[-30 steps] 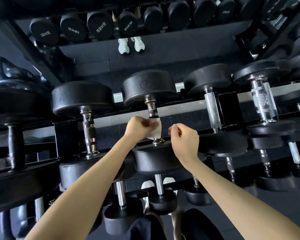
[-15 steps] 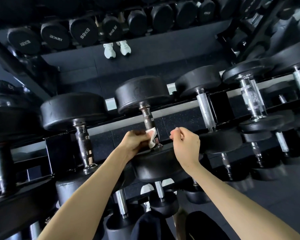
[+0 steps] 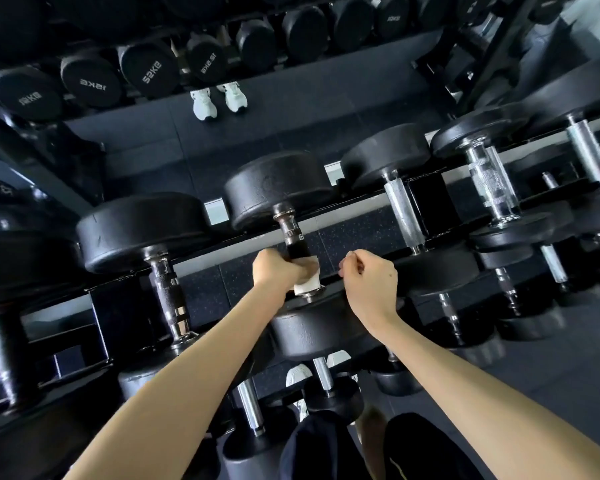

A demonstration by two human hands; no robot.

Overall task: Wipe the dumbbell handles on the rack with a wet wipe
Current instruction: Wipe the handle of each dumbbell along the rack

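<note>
Head view, wiping in progress. Your left hand (image 3: pixel 278 271) grasps the wet wipe (image 3: pixel 307 282), folded round the near end of the centre dumbbell's handle (image 3: pixel 293 237); the wipe sits against the near collar, and the knurled stretch toward 12 o'clock is bare. Your right hand (image 3: pixel 371 285) hangs at 3 o'clock of the wipe, apart from it, fingers clenched loosely with nothing visible in them.

Likely faults, as judgements:
- The wipe is bunched at the collar, so a short stroke would probably leave the far knurling untouched.
- Knurling may snag and tear a wet tissue, or drag it out of your fingers.
- Nothing steadies the dumbbell, so a hard twist could roll it in its cradle; bracing the near head (image 3: pixel 319 327) with the idle hand would counter this.
- Your knuckles lie close to the rack rail (image 3: pixel 222 258), so a slip could knock them against it.

Surroundings: the rack holds a row of black round-headed dumbbells; a neighbouring handle (image 3: pixel 168 299) lies at 9 o'clock, and a plain chrome one (image 3: pixel 404 213) at 2 o'clock. Smaller dumbbells sit on a lower tier at 6 o'clock. The dark speckled floor (image 3: pixel 291 133) shows at 12 o'clock; beyond it, weight labels read reversed beside a pair of white shoes (image 3: pixel 219 98), which suggests a mirror.
</note>
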